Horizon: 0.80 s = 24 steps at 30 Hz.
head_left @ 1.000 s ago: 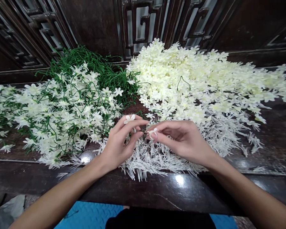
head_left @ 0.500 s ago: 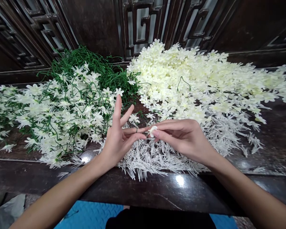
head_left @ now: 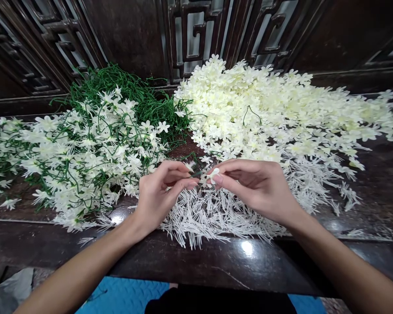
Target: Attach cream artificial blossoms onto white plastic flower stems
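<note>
Between thumb and fingertips, my right hand (head_left: 257, 185) pinches a small white artificial flower (head_left: 213, 175). Close on its left, the fingers of my left hand (head_left: 163, 189) are closed on a thin green stem (head_left: 196, 174) that points toward that flower. A white bloom also shows by the left fingertips. Whether stem and flower are joined I cannot make out. Under both hands lies a heap of white stamen pieces (head_left: 212, 218). Left of my left hand is a pile of white flowers on green stems (head_left: 94, 152).
Loose cream petals (head_left: 265, 109) form a big heap at the back right. Green stems (head_left: 118, 87) are bunched at the back left. Everything lies on a dark wooden bench (head_left: 150, 257) against a carved wooden back (head_left: 127, 39). A blue mat (head_left: 127, 292) is below.
My left hand's raised, spread fingers have come down and closed on the green stem. My right hand still pinches the white flower, in nearly the same place.
</note>
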Each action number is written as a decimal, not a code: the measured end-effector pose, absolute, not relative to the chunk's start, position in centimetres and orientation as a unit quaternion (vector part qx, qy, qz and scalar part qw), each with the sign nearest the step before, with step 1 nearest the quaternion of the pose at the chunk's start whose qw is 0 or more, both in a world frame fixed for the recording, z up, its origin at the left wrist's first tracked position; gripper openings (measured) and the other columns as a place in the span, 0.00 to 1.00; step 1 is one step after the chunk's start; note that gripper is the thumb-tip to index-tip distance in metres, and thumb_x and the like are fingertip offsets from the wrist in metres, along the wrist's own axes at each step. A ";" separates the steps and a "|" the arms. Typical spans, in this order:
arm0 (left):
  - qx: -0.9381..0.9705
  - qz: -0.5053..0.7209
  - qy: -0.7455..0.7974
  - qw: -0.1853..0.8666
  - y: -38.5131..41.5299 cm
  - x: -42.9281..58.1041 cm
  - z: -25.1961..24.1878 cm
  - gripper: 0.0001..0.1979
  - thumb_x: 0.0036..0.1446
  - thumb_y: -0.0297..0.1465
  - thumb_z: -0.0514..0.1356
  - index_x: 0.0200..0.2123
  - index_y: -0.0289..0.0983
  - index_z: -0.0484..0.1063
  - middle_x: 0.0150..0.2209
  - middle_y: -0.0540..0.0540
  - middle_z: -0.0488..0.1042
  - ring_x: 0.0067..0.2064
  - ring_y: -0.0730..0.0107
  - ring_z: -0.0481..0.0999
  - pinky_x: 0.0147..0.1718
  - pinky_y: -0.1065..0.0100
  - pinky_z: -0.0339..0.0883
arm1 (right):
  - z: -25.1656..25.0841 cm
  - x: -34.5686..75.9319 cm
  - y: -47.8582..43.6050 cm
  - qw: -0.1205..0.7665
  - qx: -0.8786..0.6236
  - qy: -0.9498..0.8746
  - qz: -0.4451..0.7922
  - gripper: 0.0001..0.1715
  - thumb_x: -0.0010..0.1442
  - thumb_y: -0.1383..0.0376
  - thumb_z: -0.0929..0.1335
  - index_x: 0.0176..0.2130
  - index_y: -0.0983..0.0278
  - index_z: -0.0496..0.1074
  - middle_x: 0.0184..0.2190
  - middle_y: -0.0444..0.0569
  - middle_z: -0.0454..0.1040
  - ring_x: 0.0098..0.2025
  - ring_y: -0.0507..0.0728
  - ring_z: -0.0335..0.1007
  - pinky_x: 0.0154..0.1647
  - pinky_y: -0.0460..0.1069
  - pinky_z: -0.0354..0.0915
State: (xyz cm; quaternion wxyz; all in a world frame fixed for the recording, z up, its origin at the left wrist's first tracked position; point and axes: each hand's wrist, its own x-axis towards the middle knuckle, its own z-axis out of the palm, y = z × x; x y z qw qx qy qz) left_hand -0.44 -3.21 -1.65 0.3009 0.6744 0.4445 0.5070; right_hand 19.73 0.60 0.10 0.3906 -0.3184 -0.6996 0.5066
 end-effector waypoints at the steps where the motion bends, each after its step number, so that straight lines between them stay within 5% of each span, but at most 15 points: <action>1: 0.683 0.503 0.445 0.288 -3.2 -0.5 -1.6 0.10 0.55 0.25 0.64 0.40 0.38 0.70 0.32 0.50 0.78 0.33 0.68 0.82 0.32 0.71 0.82 | 0.2 19.7 0.6 0.383 -0.322 -0.703 0.505 0.11 0.58 0.70 0.69 0.38 0.55 0.78 0.27 0.43 0.76 0.30 0.54 0.74 0.30 0.51 0.75; 6: 0.726 0.475 0.449 0.214 -3.1 -0.5 -1.4 0.07 0.57 0.23 0.62 0.38 0.38 0.75 0.32 0.49 0.80 0.32 0.71 0.81 0.31 0.68 0.79 | 0.5 19.6 0.5 0.368 -0.314 -0.719 0.500 0.07 0.60 0.68 0.68 0.36 0.58 0.76 0.26 0.44 0.74 0.30 0.54 0.72 0.25 0.49 0.72; 10: 0.708 0.477 0.455 0.253 -3.1 -0.3 -1.3 0.05 0.59 0.24 0.60 0.37 0.35 0.74 0.30 0.47 0.80 0.30 0.71 0.80 0.28 0.70 0.77 | 0.5 19.5 0.3 0.366 -0.317 -0.737 0.472 0.07 0.60 0.69 0.67 0.36 0.59 0.75 0.25 0.44 0.73 0.28 0.53 0.71 0.21 0.47 0.68; 24: 0.759 0.439 0.436 0.203 -3.2 0.1 -1.1 0.06 0.58 0.23 0.59 0.38 0.35 0.75 0.26 0.48 0.77 0.24 0.75 0.73 0.22 0.72 0.69 | -0.3 19.2 0.0 0.382 -0.290 -0.771 0.419 0.12 0.60 0.72 0.66 0.39 0.56 0.74 0.31 0.44 0.76 0.34 0.55 0.74 0.35 0.53 0.73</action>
